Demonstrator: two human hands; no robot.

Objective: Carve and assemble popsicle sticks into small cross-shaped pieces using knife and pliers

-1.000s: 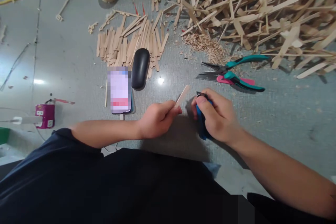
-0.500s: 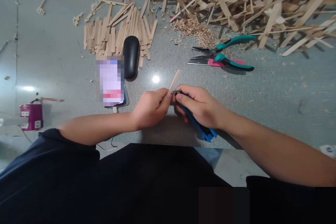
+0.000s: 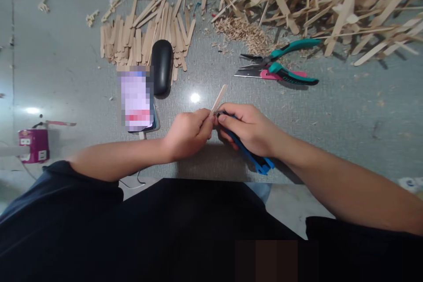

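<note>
Purple socket cube [image 3: 35,146]: seen at the far left of the table [image 3: 350,110].
Phone [image 3: 137,101]: laid flat, its screen blurred, just beside the black case [image 3: 161,68].
Left hand [image 3: 187,136]: closed, with the lower end of the wooden stick pinched between thumb and fingers.
Wooden stick [image 3: 220,97]: tilted, its free end pointed up and away from the body.
Blue cutter [image 3: 248,151]: its tip brought close to the stick, beside the left fingers – whether wood is touched cannot be told.
Right hand [image 3: 253,130]: wrapped around the cutter, thumb pressed near its tip; the two hands are almost joined – contact cannot be made out.
Pliers [image 3: 295,46]: left spread, laid across a pink-handled blade [image 3: 247,73].
</note>
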